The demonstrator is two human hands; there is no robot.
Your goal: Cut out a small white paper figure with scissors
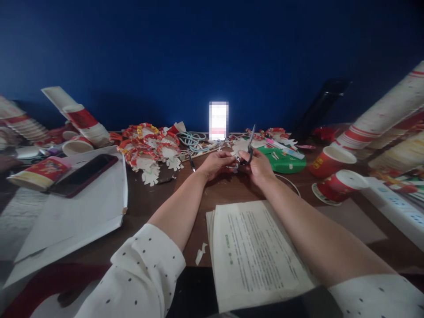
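Observation:
Both my hands meet over the brown table. My right hand [260, 167] is closed on a pair of dark scissors [251, 148], whose blades point up and away from me. Its fingertips come close to those of my left hand [216, 165], which pinches a small white paper piece [236, 155]; its outline is partly hidden by the fingers. Beyond the hands lie white paper cutouts [241, 145]. A green flat item [288, 162] sits just right of my right hand, with a pale marker [287, 150] on it.
At the left are red paper-cup crafts [149, 148], a phone [84, 174] and a white board [109, 207]. Printed sheets [255, 251] lie between my forearms. Red cups [341, 185], tall cup stacks [384, 108] and a power strip [394, 203] stand right. A blurred bright screen [218, 119] faces me.

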